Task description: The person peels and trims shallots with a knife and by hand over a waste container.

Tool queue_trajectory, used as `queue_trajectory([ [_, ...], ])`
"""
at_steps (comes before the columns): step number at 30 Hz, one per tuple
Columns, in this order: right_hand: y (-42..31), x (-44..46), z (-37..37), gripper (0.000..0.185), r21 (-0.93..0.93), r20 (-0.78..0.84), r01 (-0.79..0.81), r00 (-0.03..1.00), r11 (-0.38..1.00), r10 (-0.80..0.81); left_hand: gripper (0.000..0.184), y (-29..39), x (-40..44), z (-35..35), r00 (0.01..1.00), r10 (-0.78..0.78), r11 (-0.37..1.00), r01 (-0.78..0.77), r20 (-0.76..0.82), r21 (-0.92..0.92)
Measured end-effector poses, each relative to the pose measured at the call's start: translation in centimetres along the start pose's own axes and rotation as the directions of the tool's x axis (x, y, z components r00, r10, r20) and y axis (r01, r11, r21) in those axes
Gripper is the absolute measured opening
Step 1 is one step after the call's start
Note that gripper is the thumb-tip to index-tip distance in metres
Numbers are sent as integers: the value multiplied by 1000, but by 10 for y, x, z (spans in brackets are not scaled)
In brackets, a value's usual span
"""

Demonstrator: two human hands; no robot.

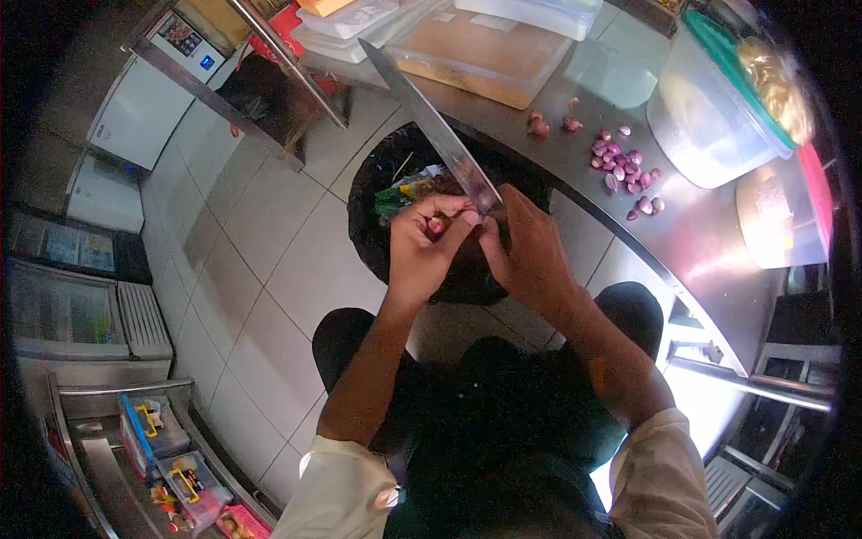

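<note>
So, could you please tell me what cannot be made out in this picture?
In the head view:
Knife: handle covered by the right hand.
Reddish bulb: partly hidden by the left hand.
Black bin: depths lost in shadow and behind both hands.
Green-lidded tub: contents blurred by its cloudy wall.

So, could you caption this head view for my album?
Left hand holding a shallot, right hand a long knife, above a black bin.

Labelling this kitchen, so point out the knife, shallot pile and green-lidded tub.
Knife [435,126], head view: middle of the blade.
Shallot pile [620,171], head view: a central shallot.
Green-lidded tub [693,117], head view: side wall.
</note>
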State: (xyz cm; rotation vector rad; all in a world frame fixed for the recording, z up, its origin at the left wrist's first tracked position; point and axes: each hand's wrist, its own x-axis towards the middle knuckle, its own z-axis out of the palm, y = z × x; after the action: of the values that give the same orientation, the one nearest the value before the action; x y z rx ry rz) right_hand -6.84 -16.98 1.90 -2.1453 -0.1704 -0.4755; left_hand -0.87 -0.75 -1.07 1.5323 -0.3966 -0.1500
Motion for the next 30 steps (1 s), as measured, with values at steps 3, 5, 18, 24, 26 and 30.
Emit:
queue_trajectory([
  [3, -1, -1, -1, 32, 17, 8, -5, 1000, 1000, 5, 10, 5, -1, 4, 998, 43, 999, -44, -46, -8],
  [5, -2, 0, -1, 32, 0, 17, -20, 1000, 1000, 20, 11, 8, -2, 4, 999, 31, 999, -31, -41, 9],
  [18, 4, -1, 5, 43, -40, -15, 34, 999, 999, -35, 13, 6, -3, 3, 993, 115, 993, -115, 0, 27],
  [24, 4, -2, 6, 40, 27, 15, -43, 999, 999, 42, 6, 11, -4, 3, 991, 131, 989, -132, 15, 71],
  [26, 6, -1, 8, 42, -67, -42, 59, 997, 996, -62, 8, 11, -4, 0, 991, 133, 974, -137, 35, 181],
  [30, -1, 2, 3, 31, 0, -4, 43, 999, 999, -43, 5, 14, -4, -3, 988, 150, 941, -156, 43, 300],
])
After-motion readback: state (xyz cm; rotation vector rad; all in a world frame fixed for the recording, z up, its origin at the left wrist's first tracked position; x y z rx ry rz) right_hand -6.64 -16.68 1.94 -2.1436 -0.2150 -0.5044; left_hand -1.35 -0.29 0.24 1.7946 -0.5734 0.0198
